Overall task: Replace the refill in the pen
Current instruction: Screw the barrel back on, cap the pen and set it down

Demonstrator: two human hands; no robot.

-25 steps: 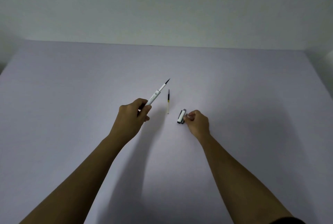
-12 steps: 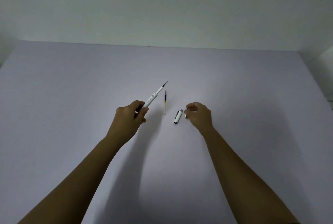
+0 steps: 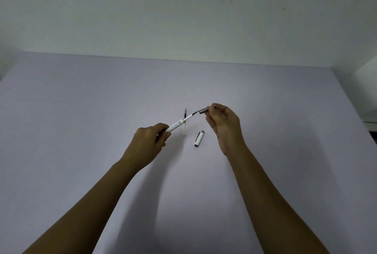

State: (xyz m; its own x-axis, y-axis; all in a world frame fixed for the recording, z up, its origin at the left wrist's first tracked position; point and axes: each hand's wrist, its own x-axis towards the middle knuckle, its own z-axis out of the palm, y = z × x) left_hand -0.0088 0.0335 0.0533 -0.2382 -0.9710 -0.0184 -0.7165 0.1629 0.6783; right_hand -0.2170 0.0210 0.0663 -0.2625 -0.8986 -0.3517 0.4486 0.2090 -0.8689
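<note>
My left hand [image 3: 150, 143] grips the white pen barrel [image 3: 179, 124] by its lower end, tilted up to the right, with a dark refill tip sticking out of it. My right hand [image 3: 223, 123] pinches a small grey tip piece [image 3: 204, 110] right at that refill tip, above the table. A spare refill [image 3: 185, 125], dark at the far end and pale yellow near me, lies on the table behind the barrel and is partly hidden by it. The white pen cap [image 3: 199, 138] with its grey end lies on the table between my hands.
A pale lilac table [image 3: 81, 131] fills the view and meets a plain light wall [image 3: 183, 18] at the back. A white object [image 3: 369, 70] shows at the far right edge.
My right hand has left the cap on the table, risen and come to the refill tip holding the grey tip piece. The left hand tilted the barrel further right.
</note>
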